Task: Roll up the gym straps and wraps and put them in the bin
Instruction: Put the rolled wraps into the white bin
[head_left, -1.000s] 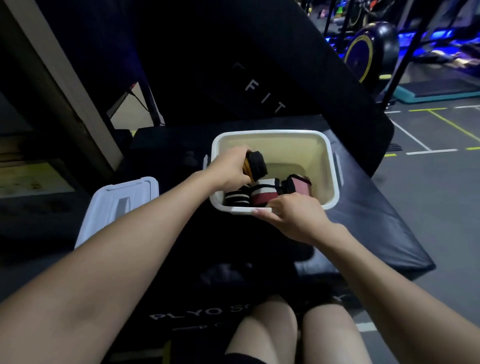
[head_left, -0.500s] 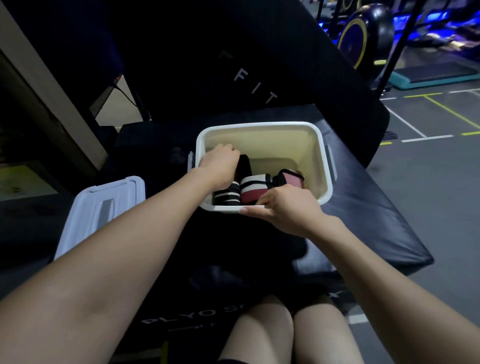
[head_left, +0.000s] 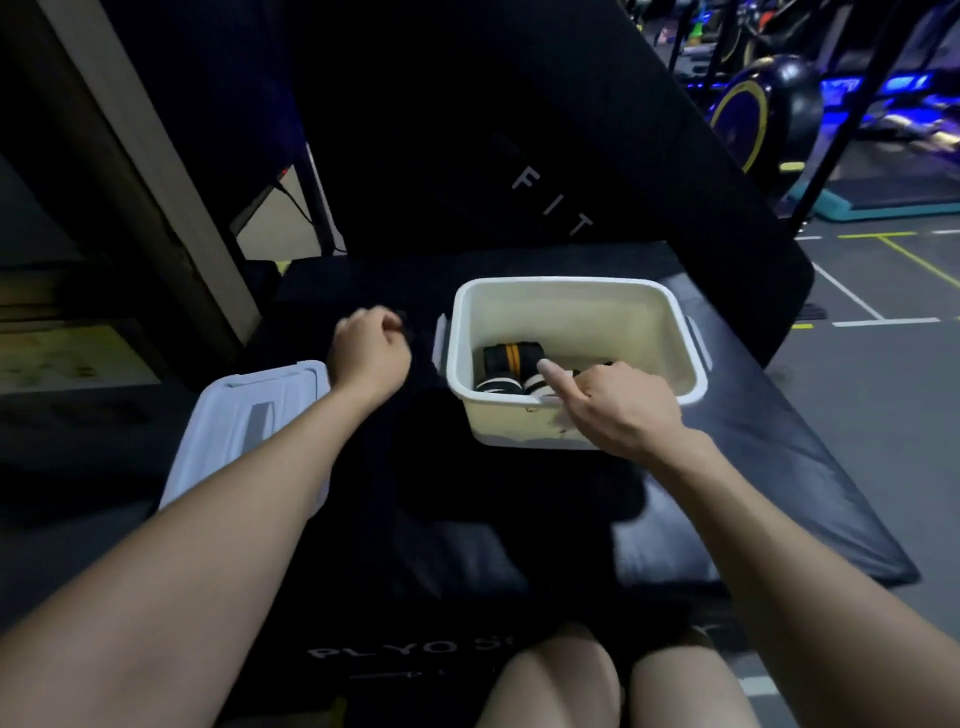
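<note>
Resting on the near rim of the bin (head_left: 571, 291), the right hand (head_left: 621, 410) has its fingers curled and thumb extended, holding nothing. Left hand (head_left: 370, 354): loosely fisted over the dark worktop (head_left: 831, 467) beside the bin; whether it pinches dark fabric I cannot tell. Rolled wraps (head_left: 511, 358), black with orange and white stripes, lie inside the bin. White lid (head_left: 244, 421): left, flat.
</note>
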